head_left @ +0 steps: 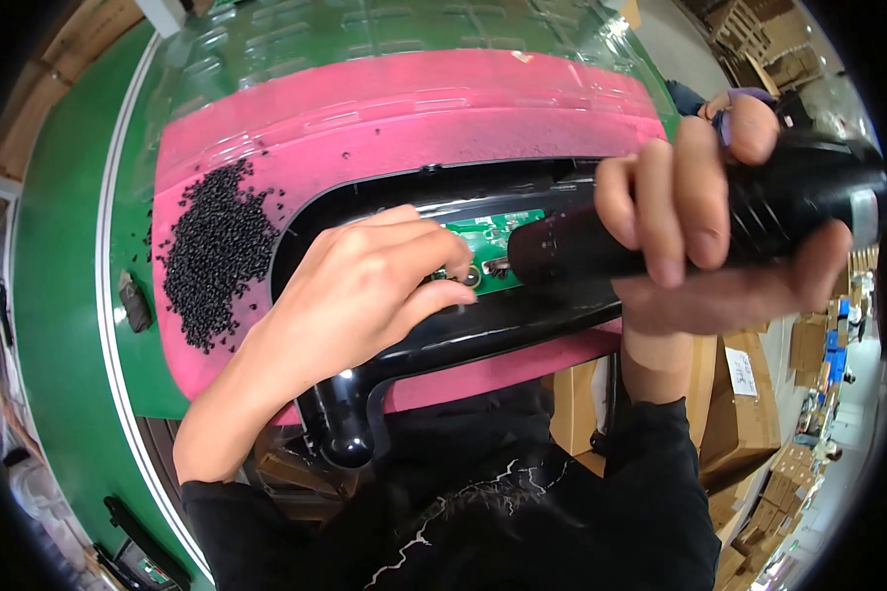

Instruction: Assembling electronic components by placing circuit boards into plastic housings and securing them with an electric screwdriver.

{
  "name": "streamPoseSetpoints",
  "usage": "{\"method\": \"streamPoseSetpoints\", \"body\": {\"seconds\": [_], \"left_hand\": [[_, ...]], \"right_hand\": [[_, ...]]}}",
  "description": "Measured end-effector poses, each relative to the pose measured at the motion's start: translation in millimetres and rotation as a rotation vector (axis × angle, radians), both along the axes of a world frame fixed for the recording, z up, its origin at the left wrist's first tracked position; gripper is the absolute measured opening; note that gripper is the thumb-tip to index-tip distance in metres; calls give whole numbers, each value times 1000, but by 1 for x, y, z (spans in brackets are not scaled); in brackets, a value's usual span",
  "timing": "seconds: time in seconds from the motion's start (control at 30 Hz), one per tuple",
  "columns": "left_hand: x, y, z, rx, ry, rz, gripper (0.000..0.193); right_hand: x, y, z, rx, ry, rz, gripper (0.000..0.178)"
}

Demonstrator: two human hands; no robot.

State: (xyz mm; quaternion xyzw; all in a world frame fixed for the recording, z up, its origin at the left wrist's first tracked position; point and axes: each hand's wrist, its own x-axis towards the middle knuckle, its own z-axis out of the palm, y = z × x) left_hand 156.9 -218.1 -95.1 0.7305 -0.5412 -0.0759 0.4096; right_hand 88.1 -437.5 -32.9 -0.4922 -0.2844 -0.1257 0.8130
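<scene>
A black plastic housing point(522, 187) with a handle-like arm lies open in front of me, and a green circuit board point(532, 219) sits inside it. My left hand point(355, 281) reaches over the housing, thumb and forefinger brought close together at the board's left part. What those fingertips pinch, if anything, is too small to make out. My right hand point(680, 217), slightly blurred, is wrapped round a thick black power screwdriver point(808, 192). The tool lies nearly level, its narrower front end over the right part of the board. Its tip cannot be made out clearly.
Under the housing is a pink mat point(414, 89) on a green table point(64, 246). A heap of small black screws point(217, 256) covers the mat's left side. Clear plastic trays point(365, 34) lie along the back. Cardboard boxes point(744, 414) stand at the right.
</scene>
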Motion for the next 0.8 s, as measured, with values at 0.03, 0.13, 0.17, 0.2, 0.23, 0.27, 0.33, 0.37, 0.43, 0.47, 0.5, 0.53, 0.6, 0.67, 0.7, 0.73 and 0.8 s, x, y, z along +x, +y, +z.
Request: {"method": "streamPoseSetpoints", "body": {"seconds": [0.03, 0.13, 0.17, 0.2, 0.23, 0.27, 0.33, 0.37, 0.43, 0.47, 0.5, 0.53, 0.6, 0.67, 0.7, 0.73, 0.8], "left_hand": [[0, 0, 1, 0, -1, 7, 17], [1, 1, 1, -182, -12, 25, 21], [1, 1, 2, -183, -15, 27, 21], [2, 1, 2, -213, -29, 49, 20], [2, 1, 1, -244, -42, 70, 19], [3, 0, 1, -246, -41, 69, 19], [3, 2, 0, -272, -109, 108, 19], [2, 3, 2, -272, -108, 111, 19], [0, 1, 7, -304, -170, 171, 24], [0, 0, 7, -305, -168, 165, 24], [-1, 0, 5, -301, -215, 191, 23], [-1, 0, 3, -297, -262, 218, 22], [-2, 1, 0, -262, -283, 248, 18], [-1, 5, 0, -226, -304, 282, 14], [1, 6, 2, -186, -334, 345, 13], [3, 6, 3, -146, -364, 408, 12], [2, 5, 1, -132, -308, 429, 10]], "right_hand": [[2, -1, 4, -31, -53, 97, 58], [-6, 15, 9, -20, -88, 50, 58], [-8, 20, 10, 3, -88, -40, 58], [-8, 22, 11, 1, -87, -38, 58], [-8, 23, 12, -1, -83, -37, 59], [-8, 24, 13, -3, -79, -37, 61], [-1, 19, 12, -3, -76, -31, 62], [12, 8, 9, -74, -127, 58, 63], [16, 14, 14, -148, -177, 132, 65], [8, 26, 16, -121, -82, 29, 66], [5, 35, 19, -93, 12, -71, 68], [7, 35, 19, -124, 1, -92, 69], [3, 39, 17, -147, 63, -173, 69], [2, 46, 13, -196, 183, -327, 71], [6, 47, 17, -288, 174, -314, 72], [7, 46, 15, -290, 175, -316, 72], [10, 43, 2, -315, 159, -343, 70]]}}
